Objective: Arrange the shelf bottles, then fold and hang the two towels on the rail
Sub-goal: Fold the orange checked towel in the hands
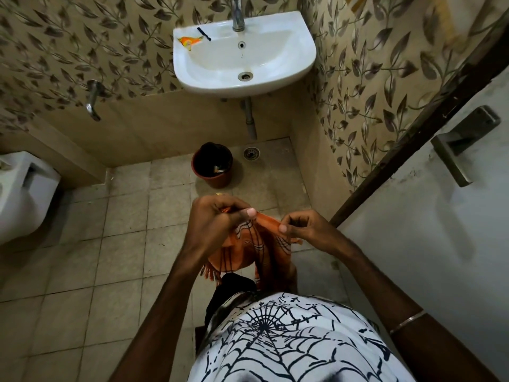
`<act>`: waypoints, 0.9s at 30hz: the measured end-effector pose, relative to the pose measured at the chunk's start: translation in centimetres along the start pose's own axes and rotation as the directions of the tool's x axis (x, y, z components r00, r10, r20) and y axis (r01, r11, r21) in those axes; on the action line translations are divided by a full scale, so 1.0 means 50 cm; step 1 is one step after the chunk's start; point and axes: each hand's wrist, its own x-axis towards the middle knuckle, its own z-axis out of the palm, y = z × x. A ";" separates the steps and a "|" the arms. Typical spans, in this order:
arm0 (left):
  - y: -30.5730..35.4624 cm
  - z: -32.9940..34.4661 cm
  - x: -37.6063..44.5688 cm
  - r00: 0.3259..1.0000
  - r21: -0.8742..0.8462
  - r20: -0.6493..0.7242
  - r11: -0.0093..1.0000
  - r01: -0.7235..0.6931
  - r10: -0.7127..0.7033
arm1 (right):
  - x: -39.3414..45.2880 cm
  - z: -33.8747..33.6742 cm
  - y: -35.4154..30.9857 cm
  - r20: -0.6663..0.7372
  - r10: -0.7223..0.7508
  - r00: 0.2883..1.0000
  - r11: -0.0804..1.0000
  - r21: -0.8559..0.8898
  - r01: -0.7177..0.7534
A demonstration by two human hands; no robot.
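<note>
An orange towel [249, 248] with dark and white stripes and a fringed edge hangs in front of my body, above the tiled floor. My left hand [217, 216] pinches its top edge on the left side. My right hand [298, 227] pinches the same edge a short way to the right, so a narrow strip of cloth is stretched between them. The rest of the towel droops in folds below my hands. No shelf, bottles, rail or second towel are in view.
A white wall sink [243, 59] with a tap is straight ahead; an orange wrapper [188, 41] and a small dark item lie on its rim. A brown bin [212, 165] stands on the floor below. A toilet [23, 194] is at left, a door with handle [462, 144] at right.
</note>
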 end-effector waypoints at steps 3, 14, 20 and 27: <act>-0.019 -0.021 0.008 0.999 0.135 -0.040 0.991 0.004 0.002 | 0.002 -0.003 0.001 -0.026 -0.031 0.999 0.999 0.013 0.031; -0.015 0.040 0.009 0.972 0.134 0.236 0.990 -0.053 0.020 | 0.019 0.020 -0.063 0.018 -0.121 0.992 0.992 -0.034 0.122; -0.006 0.024 0.011 0.984 0.040 0.176 0.999 -0.002 -0.005 | 0.006 0.009 -0.044 0.054 -0.052 0.997 0.998 -0.030 0.054; -0.015 -0.031 0.015 0.992 -0.048 0.079 0.994 0.101 -0.097 | -0.005 -0.013 -0.013 -0.002 0.000 1.000 0.994 -0.105 0.000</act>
